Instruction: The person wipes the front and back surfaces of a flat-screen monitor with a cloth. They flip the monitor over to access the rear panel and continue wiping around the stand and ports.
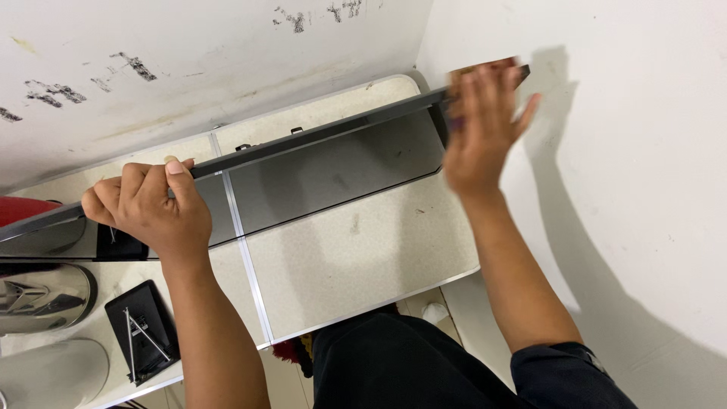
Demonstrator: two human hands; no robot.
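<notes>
Two hands hold one long, dark, mirror-faced panel slantwise above a pale speckled counter. The left hand is fisted around the panel's upper edge near its left end; the right hand, blurred, fingers spread, lies against its right end, grip indiscernible. At lower left stand a shiny steel vessel, contents hidden, a pale rounded container and a flat black tray holding thin metal rods. Scuffed white walls meet in a corner.

speckled countertop | black tray with metal skewers | steel pot | scuffed white wall
</notes>
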